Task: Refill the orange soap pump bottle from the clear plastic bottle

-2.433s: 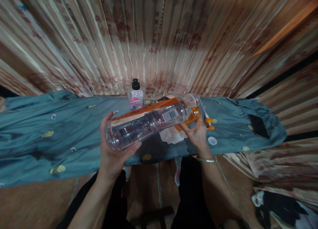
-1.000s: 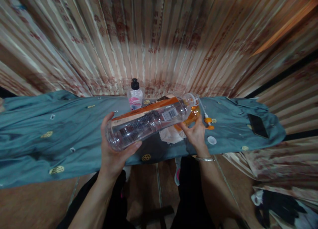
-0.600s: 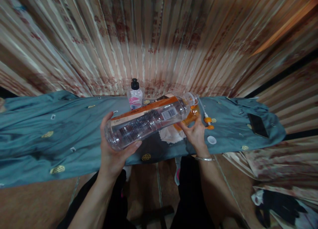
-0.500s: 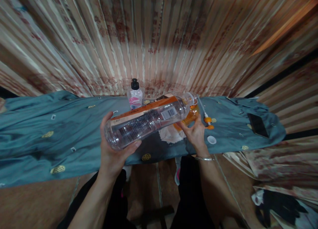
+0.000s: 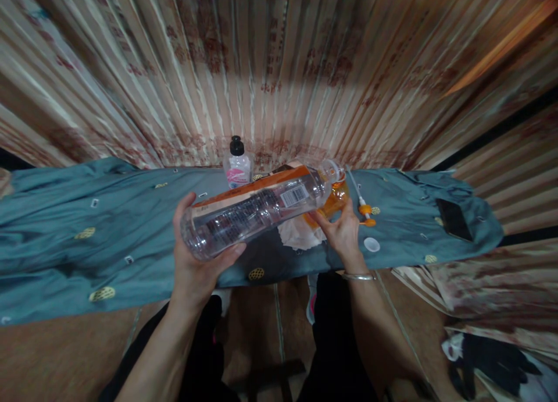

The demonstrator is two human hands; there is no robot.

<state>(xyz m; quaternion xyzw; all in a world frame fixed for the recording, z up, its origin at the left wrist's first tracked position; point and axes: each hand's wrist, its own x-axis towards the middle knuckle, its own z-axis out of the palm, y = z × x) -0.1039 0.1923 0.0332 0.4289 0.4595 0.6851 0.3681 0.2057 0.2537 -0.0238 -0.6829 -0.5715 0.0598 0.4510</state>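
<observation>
My left hand (image 5: 198, 268) is wrapped round the base of a large clear plastic bottle (image 5: 257, 213) with an orange label and a barcode. The bottle lies tilted in the air, its mouth up to the right, over the neck of an orange bottle (image 5: 335, 201). My right hand (image 5: 344, 233) is closed round that orange bottle, which is partly hidden behind the clear one. Beneath them is a crumpled white tissue (image 5: 300, 236). To the right of my right hand lie an orange and white pump top (image 5: 365, 210) and a small white cap (image 5: 372, 245).
A black-capped bottle with a pink label (image 5: 238, 169) stands at the back of the teal cloth-covered table (image 5: 143, 233). A dark phone (image 5: 454, 219) lies at the right. Behind the table hangs a pleated curtain (image 5: 270, 76).
The base of the clear bottle and my left hand have shifted very slightly left and up. My right hand stays in place on the orange bottle.
</observation>
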